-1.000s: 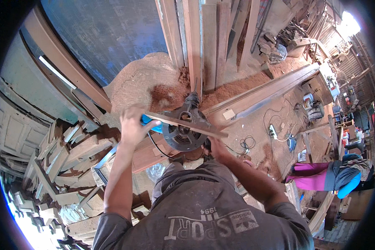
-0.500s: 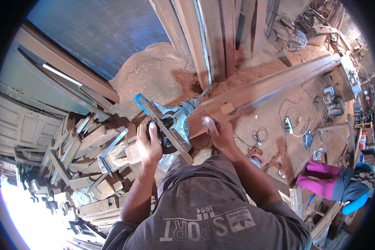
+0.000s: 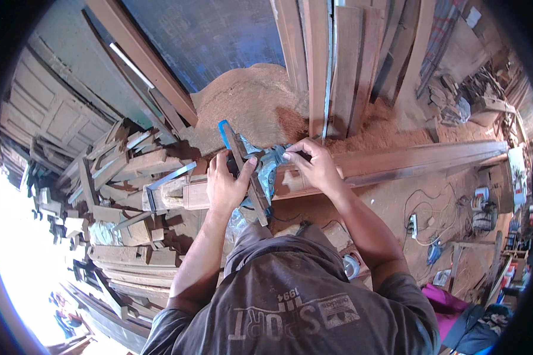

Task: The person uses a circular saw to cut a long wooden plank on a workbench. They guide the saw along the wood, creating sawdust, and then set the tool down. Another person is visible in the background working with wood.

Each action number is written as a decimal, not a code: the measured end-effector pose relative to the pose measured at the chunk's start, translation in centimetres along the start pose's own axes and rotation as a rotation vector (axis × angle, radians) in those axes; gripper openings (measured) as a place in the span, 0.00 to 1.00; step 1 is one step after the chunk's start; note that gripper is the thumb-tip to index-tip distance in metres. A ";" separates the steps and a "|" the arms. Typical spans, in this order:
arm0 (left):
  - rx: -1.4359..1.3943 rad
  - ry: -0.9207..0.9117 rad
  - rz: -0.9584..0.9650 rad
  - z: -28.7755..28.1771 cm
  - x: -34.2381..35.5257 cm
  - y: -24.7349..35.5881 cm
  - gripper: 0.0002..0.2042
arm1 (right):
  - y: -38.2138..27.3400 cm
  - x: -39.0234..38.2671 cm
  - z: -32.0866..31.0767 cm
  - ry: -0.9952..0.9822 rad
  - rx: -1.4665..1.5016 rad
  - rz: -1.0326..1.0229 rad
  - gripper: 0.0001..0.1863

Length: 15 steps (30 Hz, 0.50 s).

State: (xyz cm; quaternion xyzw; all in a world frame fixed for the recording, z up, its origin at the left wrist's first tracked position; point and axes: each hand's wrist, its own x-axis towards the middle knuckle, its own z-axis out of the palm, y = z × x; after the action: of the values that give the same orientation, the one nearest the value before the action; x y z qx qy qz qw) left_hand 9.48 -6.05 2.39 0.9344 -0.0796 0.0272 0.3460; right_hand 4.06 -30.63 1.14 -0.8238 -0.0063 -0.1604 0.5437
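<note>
A dusty blue-grey handheld power tool (image 3: 267, 171) is tipped on its side above a long timber beam (image 3: 361, 171). A narrow wooden strip (image 3: 249, 177) runs across its base, with a bright blue edge piece at the far end. My left hand (image 3: 225, 186) is closed round the near side of the tool, its thumb lying over the strip. My right hand (image 3: 318, 168) reaches the tool's right end with thumb and fingers pinched together. Whatever sits between those fingertips is too small to make out.
Stacked offcuts (image 3: 130, 177) fill the left side. Tall planks (image 3: 349, 71) lean beyond the beam beside a sawdust heap (image 3: 243, 94). Cables and a power strip (image 3: 413, 226) lie on the floor at right. Purple cloth (image 3: 444, 305) shows at lower right.
My right hand has moved from beside the tool to its right end, fingertips now against it. The left hand keeps its hold. The whole view has turned, shifting the surroundings.
</note>
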 end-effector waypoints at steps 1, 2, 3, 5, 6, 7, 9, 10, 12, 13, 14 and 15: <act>-0.025 0.013 -0.011 0.1 0.0 -0.1 0.38 | -0.1 0.2 -0.8 -0.061 -0.025 0.060 0.11; -0.033 0.008 -0.004 0.2 0.1 -0.3 0.37 | -0.2 0.3 -1.6 -0.129 -0.036 0.090 0.12; -0.039 0.016 -0.010 0.2 0.3 -0.4 0.35 | -0.3 -0.1 -2.8 -0.202 -0.046 0.051 0.15; -0.057 0.029 -0.010 0.1 0.5 -0.5 0.33 | -0.2 -1.7 -5.2 -0.345 -0.256 0.085 0.16; -0.071 0.032 -0.006 0.0 0.5 -0.5 0.32 | 0.3 -3.0 -6.5 -0.408 -0.348 0.048 0.16; -0.093 0.045 0.015 -0.1 0.6 -0.5 0.31 | 1.1 -4.1 -7.1 -0.483 -0.274 0.226 0.16; -0.098 0.031 0.008 -0.3 0.7 -0.6 0.30 | 3.7 -6.6 -7.1 -0.602 -0.145 0.551 0.18; -0.103 0.035 0.015 -0.4 0.8 -0.7 0.29 | 5.4 -7.6 -5.8 -0.604 0.008 0.623 0.21; -0.097 -0.008 0.107 -0.6 1.2 -1.0 0.29 | 8.7 -8.5 -3.1 -0.579 0.221 0.842 0.26; -0.094 -0.026 0.158 -0.6 1.5 -1.2 0.29 | 10.0 -8.6 -2.1 -0.536 0.492 0.876 0.30; -0.130 -0.071 0.175 -0.7 1.8 -1.3 0.29 | 11.2 -8.5 -0.8 -0.480 0.705 0.970 0.34; -0.165 -0.111 0.193 -0.8 2.2 -1.5 0.29 | 11.9 -8.0 0.5 -0.418 0.919 1.054 0.38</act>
State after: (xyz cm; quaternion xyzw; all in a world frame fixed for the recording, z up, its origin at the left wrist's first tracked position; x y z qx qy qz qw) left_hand 11.85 -4.68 2.31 0.8909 -0.1902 0.0018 0.4125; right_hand -1.23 -33.72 -11.88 -0.4194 0.2207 0.3022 0.8271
